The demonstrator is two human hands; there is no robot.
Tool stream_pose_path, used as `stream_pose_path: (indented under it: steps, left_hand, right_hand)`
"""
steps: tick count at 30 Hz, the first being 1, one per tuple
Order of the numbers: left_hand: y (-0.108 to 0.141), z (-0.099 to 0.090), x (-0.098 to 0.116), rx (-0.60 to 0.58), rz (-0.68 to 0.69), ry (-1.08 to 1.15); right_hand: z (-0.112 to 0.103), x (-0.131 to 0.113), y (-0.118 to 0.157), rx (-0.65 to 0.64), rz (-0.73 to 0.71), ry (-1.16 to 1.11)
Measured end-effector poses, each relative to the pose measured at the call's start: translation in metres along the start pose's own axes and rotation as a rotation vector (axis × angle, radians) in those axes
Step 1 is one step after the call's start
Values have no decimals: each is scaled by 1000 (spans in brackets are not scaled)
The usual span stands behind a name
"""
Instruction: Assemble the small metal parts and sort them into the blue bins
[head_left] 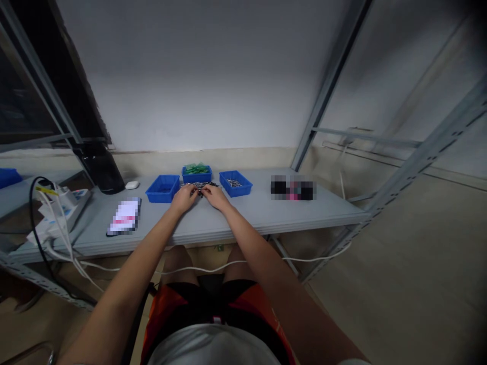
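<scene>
My left hand (pixel 184 198) and my right hand (pixel 215 196) are close together on the grey shelf, at the near side of a loose pile of small, thin silver and black parts (pixel 205 184). The fingers of both hands are bent and pinched together; what they hold is too small to make out. Left of my hands is a blue tray (pixel 160 198) with a few dark bits at its bottom. Behind the pile, another blue tray (pixel 197 178) holds green pieces (pixel 197 168). On the right, a third blue tray (pixel 240 191) contains small silver pin-like parts (pixel 233 183).
A phone (pixel 125 215), a white case (pixel 132 185) and a black bottle (pixel 102 170) lie or stand on the left. Beyond them is a white power strip (pixel 63 215) with cables. Blurred dark items (pixel 292 188) sit at right. A white cable (pixel 213 269) hangs below the shelf's front edge (pixel 213 235).
</scene>
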State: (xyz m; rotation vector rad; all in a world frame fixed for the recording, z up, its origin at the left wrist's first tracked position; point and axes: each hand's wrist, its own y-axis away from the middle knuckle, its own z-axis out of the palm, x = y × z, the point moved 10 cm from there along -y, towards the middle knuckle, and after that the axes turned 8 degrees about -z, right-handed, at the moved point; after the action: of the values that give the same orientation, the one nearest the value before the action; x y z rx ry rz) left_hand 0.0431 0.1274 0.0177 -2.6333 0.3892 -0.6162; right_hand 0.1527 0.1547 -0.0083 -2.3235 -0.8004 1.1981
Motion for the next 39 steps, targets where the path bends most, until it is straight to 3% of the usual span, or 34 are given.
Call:
stream_pose_path:
  steps: [6,13,17,24,30,39]
  left_hand:
    - [0,-1,-1,24,42,27]
    - [3,-20,4,117,57,137]
    - [5,-24,8,115,75,209]
    - [10,-21,10,84,36,282]
    - [8,-9,8,-3,7,254]
    - [2,3,3,-33,34,128]
  right_hand:
    - [-1,-7,2,12,-8,20]
    - [1,-19,4,14,-44,37]
    - [3,-28,6,-14,-73,62]
    - [-6,-36,13,-1,7,90]
    - [-23,-28,14,157,93,13]
    - [-3,-15,12,7,100,-33]
